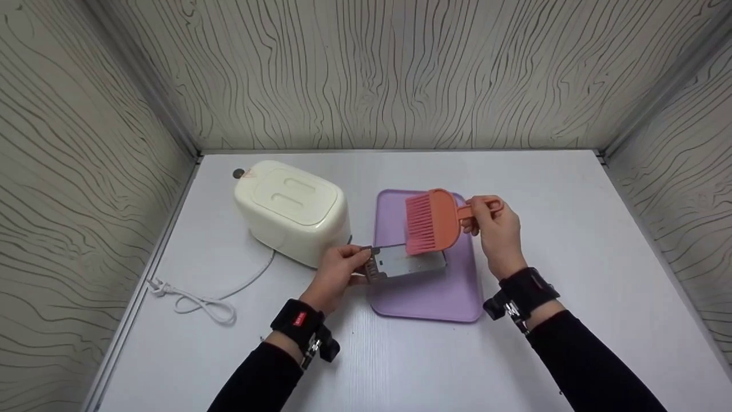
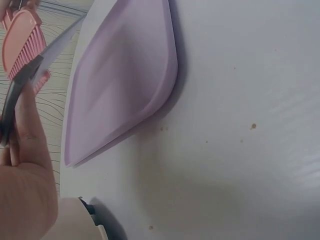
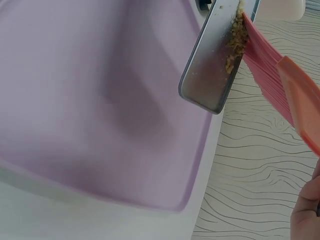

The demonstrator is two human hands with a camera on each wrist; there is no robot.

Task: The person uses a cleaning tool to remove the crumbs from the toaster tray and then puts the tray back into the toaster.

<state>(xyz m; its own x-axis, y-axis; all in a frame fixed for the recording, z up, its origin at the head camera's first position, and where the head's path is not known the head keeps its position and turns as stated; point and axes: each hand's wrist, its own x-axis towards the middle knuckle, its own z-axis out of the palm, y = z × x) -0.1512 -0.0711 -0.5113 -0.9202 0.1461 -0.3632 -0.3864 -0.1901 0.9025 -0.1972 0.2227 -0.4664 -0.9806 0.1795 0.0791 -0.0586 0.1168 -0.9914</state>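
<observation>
My left hand [image 1: 337,270] pinches the dark end of a shallow metal crumb tray [image 1: 409,263], held above a purple tray [image 1: 423,300]. In the right wrist view, brown crumbs [image 3: 237,40] lie along one long side of the crumb tray [image 3: 205,75]. By its handle my right hand [image 1: 498,234] holds an orange brush [image 1: 445,220] with pink bristles [image 3: 265,65]. The bristle tips touch the crumb tray beside the crumbs. In the left wrist view, the crumb tray's dark end [image 2: 17,85] sits between my left thumb and fingers.
A cream toaster [image 1: 291,212] with a closed lid stands left of the purple tray. Its white cord and plug [image 1: 200,303] lie on the white table [image 1: 400,366]. A small dark round object [image 1: 238,173] is behind the toaster. Wood-patterned panels [image 1: 389,74] enclose the table.
</observation>
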